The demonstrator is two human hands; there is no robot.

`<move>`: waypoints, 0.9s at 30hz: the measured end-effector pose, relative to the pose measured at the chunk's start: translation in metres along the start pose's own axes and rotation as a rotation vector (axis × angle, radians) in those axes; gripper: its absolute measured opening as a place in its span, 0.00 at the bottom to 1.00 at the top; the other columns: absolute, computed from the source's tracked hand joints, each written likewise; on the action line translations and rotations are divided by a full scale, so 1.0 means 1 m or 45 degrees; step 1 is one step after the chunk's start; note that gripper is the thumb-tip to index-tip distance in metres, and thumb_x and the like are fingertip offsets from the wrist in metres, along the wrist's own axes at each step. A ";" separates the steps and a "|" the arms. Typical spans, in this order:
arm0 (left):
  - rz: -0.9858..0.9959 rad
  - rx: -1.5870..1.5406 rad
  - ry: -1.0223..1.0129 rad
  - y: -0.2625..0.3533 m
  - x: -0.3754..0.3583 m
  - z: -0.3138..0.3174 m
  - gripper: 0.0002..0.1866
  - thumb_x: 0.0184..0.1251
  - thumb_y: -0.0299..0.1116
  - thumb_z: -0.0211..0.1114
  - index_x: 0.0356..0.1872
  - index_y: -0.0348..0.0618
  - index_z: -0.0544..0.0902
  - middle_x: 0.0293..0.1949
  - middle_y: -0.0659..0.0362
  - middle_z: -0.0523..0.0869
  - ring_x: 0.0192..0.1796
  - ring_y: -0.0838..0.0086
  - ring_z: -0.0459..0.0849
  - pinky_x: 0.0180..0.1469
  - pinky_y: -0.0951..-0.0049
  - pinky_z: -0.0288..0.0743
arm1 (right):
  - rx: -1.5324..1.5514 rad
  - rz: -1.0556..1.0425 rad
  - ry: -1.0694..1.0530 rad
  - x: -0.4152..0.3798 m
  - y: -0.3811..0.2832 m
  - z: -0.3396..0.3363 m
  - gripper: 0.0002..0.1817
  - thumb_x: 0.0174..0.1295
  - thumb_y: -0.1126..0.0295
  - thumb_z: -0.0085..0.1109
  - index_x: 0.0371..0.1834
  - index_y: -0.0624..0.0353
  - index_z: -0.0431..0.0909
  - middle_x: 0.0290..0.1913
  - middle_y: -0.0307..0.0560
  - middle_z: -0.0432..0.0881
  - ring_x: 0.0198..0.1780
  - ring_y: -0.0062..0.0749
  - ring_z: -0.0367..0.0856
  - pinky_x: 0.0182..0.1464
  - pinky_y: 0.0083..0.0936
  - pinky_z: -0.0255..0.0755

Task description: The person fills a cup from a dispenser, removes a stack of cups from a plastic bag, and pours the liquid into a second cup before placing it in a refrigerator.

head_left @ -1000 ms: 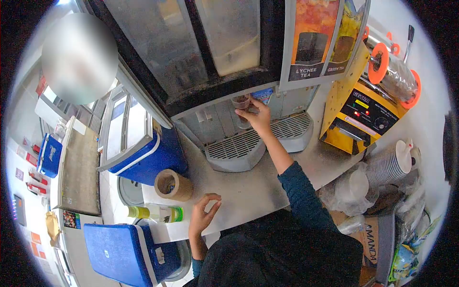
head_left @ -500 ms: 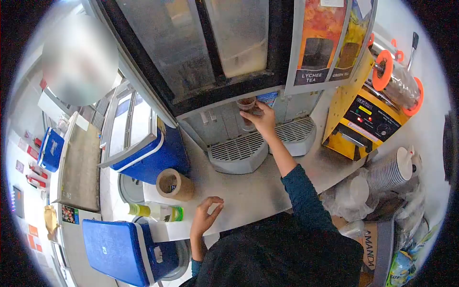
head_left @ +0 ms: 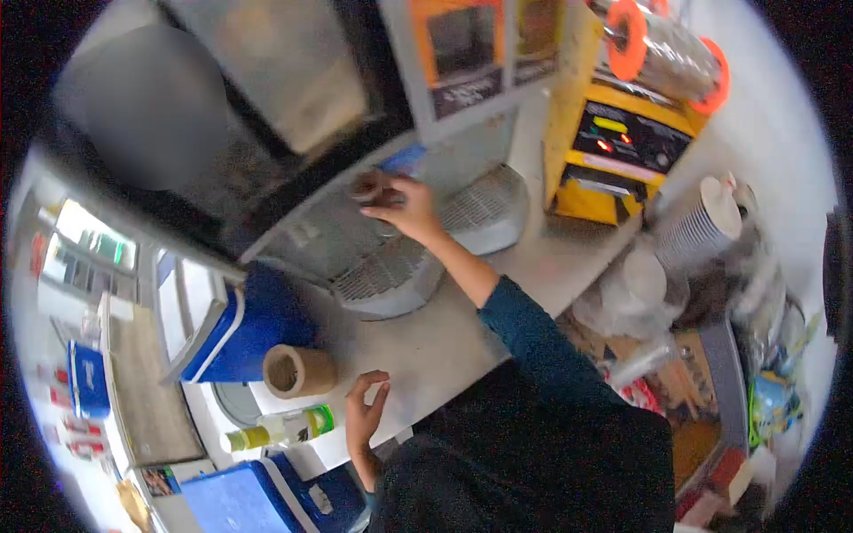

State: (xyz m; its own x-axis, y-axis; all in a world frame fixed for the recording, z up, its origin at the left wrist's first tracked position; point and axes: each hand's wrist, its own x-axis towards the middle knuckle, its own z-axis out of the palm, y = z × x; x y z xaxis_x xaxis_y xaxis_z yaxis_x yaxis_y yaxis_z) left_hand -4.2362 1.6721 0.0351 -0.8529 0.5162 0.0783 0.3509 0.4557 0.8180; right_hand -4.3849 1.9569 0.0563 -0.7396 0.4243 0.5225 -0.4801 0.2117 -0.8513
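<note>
My right hand (head_left: 410,211) is closed round a plastic cup (head_left: 366,186) with something brown in it, held above the drip tray (head_left: 378,277) of the drink dispenser (head_left: 306,213). Motion blurs the cup's lower part. Over the counter's (head_left: 404,351) front edge, my left hand (head_left: 362,410) hovers with fingers loosely bent and thumb apart, holding nothing. To its left lies a bottle (head_left: 286,428) with a yellow-green neck, on its side. A thick brown tube (head_left: 300,371) rests just behind the bottle.
A yellow cup sealer (head_left: 613,133) with a roll of film (head_left: 671,58) stands at the right. Below it are stacked cups (head_left: 697,226) and an opened carton (head_left: 684,373). Blue cooler boxes (head_left: 275,311) sit on the left, one with its lid raised.
My view has swung to the right, so the scene shifts left. The cup in my right hand appears drawn slightly back from the dispenser. My left hand has hardly moved.
</note>
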 end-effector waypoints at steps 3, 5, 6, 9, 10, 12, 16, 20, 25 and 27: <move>-0.053 0.021 -0.065 -0.006 -0.002 -0.004 0.05 0.55 0.24 0.59 0.34 0.38 0.78 0.37 0.55 0.81 0.43 0.68 0.78 0.48 0.71 0.68 | -0.167 -0.091 0.057 -0.012 -0.005 0.000 0.23 0.36 0.68 0.73 0.37 0.64 0.77 0.37 0.45 0.78 0.35 0.27 0.77 0.38 0.23 0.73; -0.165 -0.085 -0.100 -0.029 -0.005 -0.003 0.06 0.56 0.24 0.58 0.35 0.39 0.78 0.37 0.56 0.81 0.43 0.68 0.77 0.48 0.71 0.67 | -0.230 -0.153 0.150 -0.023 0.003 0.001 0.24 0.34 0.66 0.73 0.36 0.65 0.77 0.34 0.46 0.78 0.34 0.28 0.77 0.37 0.23 0.72; -0.166 -0.038 -0.151 -0.026 -0.004 -0.004 0.06 0.57 0.25 0.58 0.36 0.40 0.78 0.38 0.57 0.80 0.44 0.70 0.76 0.48 0.70 0.67 | -0.296 -0.188 0.166 -0.031 0.006 0.002 0.25 0.33 0.64 0.74 0.35 0.65 0.77 0.33 0.47 0.78 0.34 0.28 0.77 0.36 0.23 0.71; -0.137 0.007 -0.260 -0.040 -0.006 -0.004 0.06 0.58 0.27 0.57 0.36 0.39 0.77 0.38 0.56 0.80 0.44 0.70 0.76 0.48 0.70 0.67 | -0.275 0.003 0.191 -0.054 0.020 0.007 0.28 0.29 0.65 0.74 0.37 0.66 0.77 0.32 0.51 0.77 0.35 0.37 0.76 0.39 0.29 0.69; -0.141 0.015 -0.334 -0.042 -0.003 -0.005 0.06 0.59 0.27 0.56 0.36 0.38 0.77 0.38 0.55 0.80 0.44 0.70 0.76 0.48 0.70 0.68 | -0.246 -0.058 0.235 -0.059 0.029 0.010 0.29 0.28 0.65 0.75 0.37 0.66 0.77 0.32 0.51 0.77 0.36 0.38 0.76 0.40 0.30 0.69; -0.150 0.042 -0.461 -0.041 0.001 -0.010 0.07 0.59 0.27 0.56 0.37 0.38 0.77 0.38 0.55 0.80 0.44 0.69 0.76 0.49 0.70 0.68 | -0.216 -0.110 0.317 -0.066 0.040 0.014 0.30 0.26 0.65 0.75 0.38 0.66 0.77 0.33 0.52 0.77 0.37 0.40 0.76 0.40 0.30 0.68; -0.124 0.037 -0.620 -0.050 0.012 -0.020 0.07 0.60 0.27 0.55 0.38 0.37 0.77 0.39 0.55 0.80 0.44 0.68 0.76 0.49 0.68 0.68 | -0.290 -0.048 0.453 -0.073 0.053 0.020 0.31 0.26 0.64 0.75 0.39 0.66 0.77 0.33 0.52 0.77 0.38 0.41 0.76 0.40 0.31 0.68; -0.057 0.130 -0.652 -0.075 0.021 -0.034 0.08 0.60 0.28 0.56 0.38 0.37 0.77 0.39 0.55 0.80 0.44 0.69 0.76 0.49 0.69 0.68 | -0.321 -0.066 0.484 -0.068 0.056 0.019 0.32 0.26 0.64 0.75 0.40 0.65 0.76 0.33 0.52 0.76 0.38 0.43 0.75 0.41 0.32 0.68; -0.030 0.002 -0.670 -0.082 0.028 -0.024 0.07 0.59 0.27 0.56 0.37 0.36 0.77 0.38 0.54 0.79 0.42 0.70 0.76 0.48 0.71 0.68 | -0.354 -0.055 0.450 -0.068 0.049 0.015 0.32 0.27 0.65 0.74 0.41 0.64 0.75 0.34 0.52 0.77 0.38 0.43 0.76 0.42 0.34 0.67; 0.001 -0.004 -0.708 -0.068 0.031 -0.015 0.07 0.59 0.26 0.56 0.36 0.36 0.77 0.38 0.54 0.79 0.41 0.71 0.76 0.48 0.71 0.68 | -0.406 -0.100 0.452 -0.070 0.056 0.015 0.33 0.27 0.65 0.74 0.42 0.64 0.74 0.34 0.51 0.77 0.38 0.43 0.76 0.41 0.33 0.67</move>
State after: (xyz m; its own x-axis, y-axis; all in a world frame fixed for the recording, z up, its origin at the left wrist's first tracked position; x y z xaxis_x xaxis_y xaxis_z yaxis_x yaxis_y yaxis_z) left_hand -4.2924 1.6457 -0.0097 -0.5195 0.8220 -0.2333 0.3493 0.4535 0.8200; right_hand -4.3674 1.9256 -0.0266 -0.4736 0.6585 0.5848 -0.3182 0.4912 -0.8108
